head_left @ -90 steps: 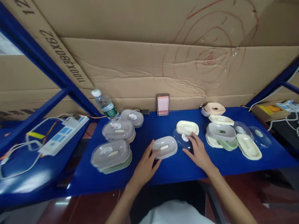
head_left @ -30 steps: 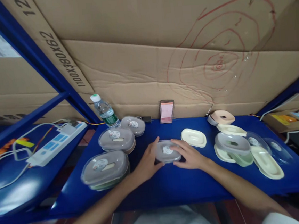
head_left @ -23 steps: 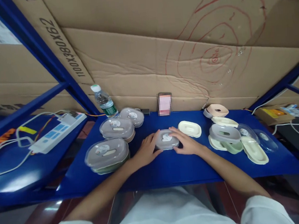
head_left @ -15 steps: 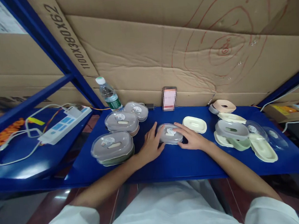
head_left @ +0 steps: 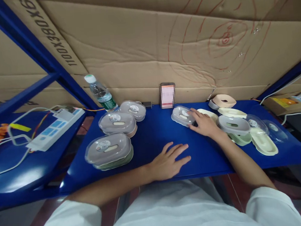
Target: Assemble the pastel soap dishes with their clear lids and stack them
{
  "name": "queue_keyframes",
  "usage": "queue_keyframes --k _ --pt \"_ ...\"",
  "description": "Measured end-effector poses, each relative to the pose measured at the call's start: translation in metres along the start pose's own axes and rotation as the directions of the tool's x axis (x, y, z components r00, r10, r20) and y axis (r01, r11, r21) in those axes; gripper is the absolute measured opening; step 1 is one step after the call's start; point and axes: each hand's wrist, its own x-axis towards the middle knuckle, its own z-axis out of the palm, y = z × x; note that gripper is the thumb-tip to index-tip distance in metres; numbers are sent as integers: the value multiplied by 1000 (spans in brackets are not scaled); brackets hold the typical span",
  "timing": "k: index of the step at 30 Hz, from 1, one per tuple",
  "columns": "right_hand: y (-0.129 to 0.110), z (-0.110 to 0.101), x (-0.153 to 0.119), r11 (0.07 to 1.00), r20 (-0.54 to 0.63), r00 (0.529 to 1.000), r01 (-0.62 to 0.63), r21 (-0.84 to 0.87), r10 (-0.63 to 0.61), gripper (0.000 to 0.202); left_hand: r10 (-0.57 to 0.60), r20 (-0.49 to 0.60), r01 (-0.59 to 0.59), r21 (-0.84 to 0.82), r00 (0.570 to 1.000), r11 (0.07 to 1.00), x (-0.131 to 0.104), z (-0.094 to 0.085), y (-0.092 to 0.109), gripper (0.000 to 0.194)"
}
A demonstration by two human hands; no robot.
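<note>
A grey oval box (head_left: pixel 182 116) with a clear lid and a round sticker stands toward the back of the blue table (head_left: pixel 152 137). My right hand (head_left: pixel 205 122) touches its right side, thumb at the front and fingers on the lid edge, partly spread. A cream oval tray (head_left: pixel 208 114) lies just behind that hand, partly hidden by it. Nearer the front edge, my left hand (head_left: pixel 170 161) hovers or rests with fingers spread and nothing in it; whether it touches the table is unclear.
Lidded boxes (head_left: pixel 108 150) are grouped on the left, beside a water bottle (head_left: pixel 103 94). A phone (head_left: pixel 167 95) leans on the cardboard at the back. On the right are loose trays (head_left: pixel 264 142), grey and green parts and clear lids. A power strip (head_left: pixel 55 130) lies far left.
The grey box has moved right and back with my right hand. My left hand has come off it and moved toward the front edge. The view has shifted slightly.
</note>
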Motion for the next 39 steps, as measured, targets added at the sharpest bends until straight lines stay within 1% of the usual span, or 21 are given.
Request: queue_keyframes --k 2,4,8,12,14,17,19,23,25,27,29,30,31,32,33,34,35,36,37,38,39 --pt "10 0 -1 998 5 999 -44 -39 44 63 -89 8 89 -66 996 994 2 -2 -2 43" --pt "16 3 1 991 -20 996 -90 -96 89 63 -141 25 143 -121 990 982 2 -5 -4 41" --pt "18 13 7 969 -113 979 -187 -160 170 64 -144 55 151 -159 988 976 0 -7 -7 38" --pt "19 14 5 918 -238 925 -344 -199 295 68 -159 61 168 -184 985 968 1 -2 -10 37" --pt "20 10 -2 886 -197 916 -391 -248 349 63 -186 55 194 -202 981 960 3 0 -12 36" --pt "17 3 -14 879 8 925 -357 -316 379 56 -220 46 225 -217 974 950 5 1 -15 35" --pt "10 -4 -22 910 107 939 -280 -306 326 53 -244 41 247 -217 969 944 5 0 -18 36" --pt "-14 -16 -33 973 202 969 -98 -207 141 41 -297 32 297 -218 954 930 6 -1 -24 37" --pt "-28 -20 -36 989 249 968 6 -149 32 32 -313 25 311 -220 949 925 6 -1 -27 39" --pt "-40 -24 -37 987 284 948 156 -31 -141 25 -317 18 313 -221 948 924 6 0 -28 42" --pt "-45 -28 -36 926 254 894 330 186 -369 26 -303 22 300 -216 953 929 7 0 -28 46" --pt "-43 -31 -35 879 199 872 385 282 -446 29 -290 30 290 -206 957 935 7 0 -28 47" --pt "-40 -35 -36 850 132 873 405 337 -469 33 -273 44 276 -191 961 942 7 -1 -28 47" --pt "-33 -39 -37 860 70 901 383 336 -429 37 -254 60 261 -170 965 950 7 -2 -29 45" --pt "-24 -43 -40 910 22 944 312 275 -330 39 -237 75 245 -146 969 958 7 -3 -29 42" --pt "-14 -47 -44 964 -15 980 196 177 -197 40 -225 84 234 -123 971 964 7 -4 -30 39" --pt "-2 -50 -49 997 -36 998 49 65 -47 42 -218 90 227 -103 972 969 6 -5 -31 35" --pt "11 -52 -55 994 -33 994 -103 -43 102 45 -217 90 225 -87 972 970 5 -6 -32 32" --pt "23 -53 -60 963 -8 972 -233 -137 234 48 -222 83 228 -74 972 971 4 -7 -34 30" --pt "34 -53 -65 921 36 939 -328 -208 342 49 -227 75 232 -63 971 971 3 -8 -36 28" --pt "42 -53 -68 886 90 903 -387 -253 420 47 -231 65 235 -53 971 971 2 -9 -38 27"
